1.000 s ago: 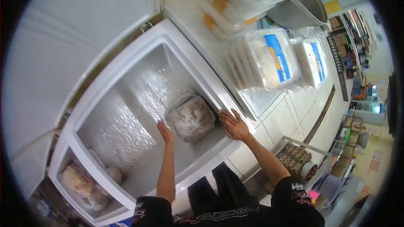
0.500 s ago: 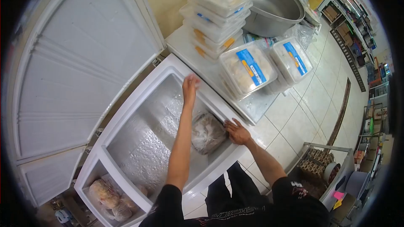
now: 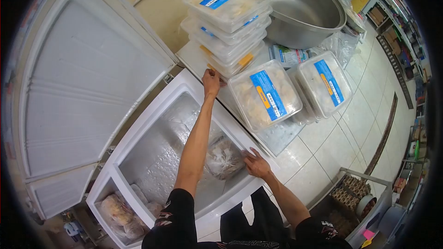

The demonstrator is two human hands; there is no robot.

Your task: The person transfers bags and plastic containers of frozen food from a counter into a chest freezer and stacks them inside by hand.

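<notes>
freezer [image 3: 138, 124] white; container labels [image 3: 268, 93] blue-orange; basin [image 3: 302, 7] silver

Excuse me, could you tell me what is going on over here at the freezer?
A person leans over an open chest freezer. Their left hand reaches the bottom of a stack of food tubs on the counter beside it. Their right hand rests on the freezer rim, next to a frosty bag inside.

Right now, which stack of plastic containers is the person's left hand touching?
The left hand touches the tall stack beside the metal bowl, at its bottom container. The two lower stacks nearer the floor tiles are untouched.
</notes>
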